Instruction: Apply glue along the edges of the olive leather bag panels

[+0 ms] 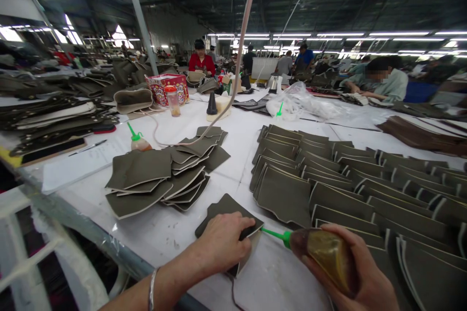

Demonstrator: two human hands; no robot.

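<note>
My left hand (223, 242), a silver bangle on its wrist, grips and presses a dark olive leather piece (226, 207) near the table's front edge. Its fingers are bent over the piece, and a pale edge shows beside them. My right hand (370, 277) is wrapped round a squeeze bottle (330, 255) of amber liquid, tilted on its side. The bottle's thin green nozzle (273, 234) points left, its tip at the edge of the leather piece. Behind my left hand lies a loose pile of similar leather pieces (140, 170). Overlapping rows of them (284, 192) spread across the right.
A second green-tipped bottle (139, 142) stands behind the pile. Paper (75, 170) with a pen lies at the left. A pinkish hose (239, 63) hangs down over the table. Farther back are a red patterned box (168, 92), plastic bags (306, 102) and people at work.
</note>
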